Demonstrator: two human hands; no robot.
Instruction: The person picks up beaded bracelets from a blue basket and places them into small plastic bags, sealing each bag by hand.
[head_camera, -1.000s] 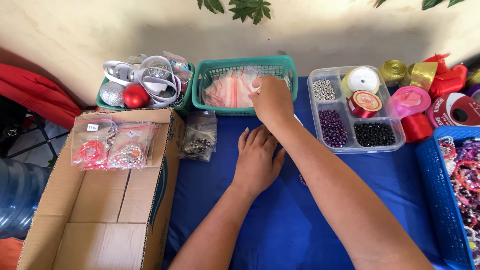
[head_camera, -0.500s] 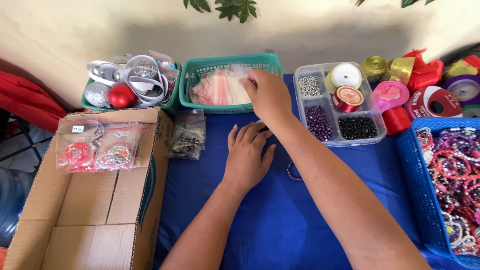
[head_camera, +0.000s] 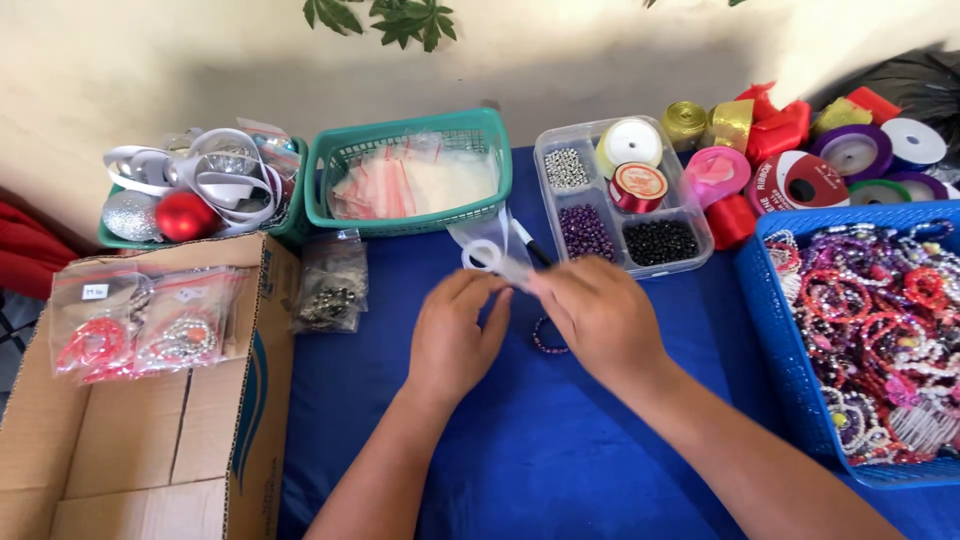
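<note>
Both hands meet over the middle of the blue bench (head_camera: 560, 450) and hold one small clear plastic bag (head_camera: 500, 250) between them. The left hand (head_camera: 455, 335) pinches the lower edge of the bag with its fingers (head_camera: 478, 290) closed on it, and the right hand (head_camera: 600, 315) grips the same edge from the other side, its fingers also closed on the plastic. The bag stands almost upright above the hands. Its long axis runs away from the person, toward the green basket (head_camera: 340, 165), and its free end points that way with a slight lean to the left. I cannot tell which end of the bag is the open one.

On the bench just under the hands lies a purple bead bracelet (head_camera: 548, 340), half hidden by the right hand. A black pen (head_camera: 530, 245) lies behind the bag, beside the clear bead box (head_camera: 690, 215). The green basket holds more clear bags. At the right is a blue basket (head_camera: 780, 330) full of bracelets, and behind it are ribbon rolls (head_camera: 800, 175). At the left a cardboard box (head_camera: 150, 430) carries bagged bracelets on its flap.
</note>
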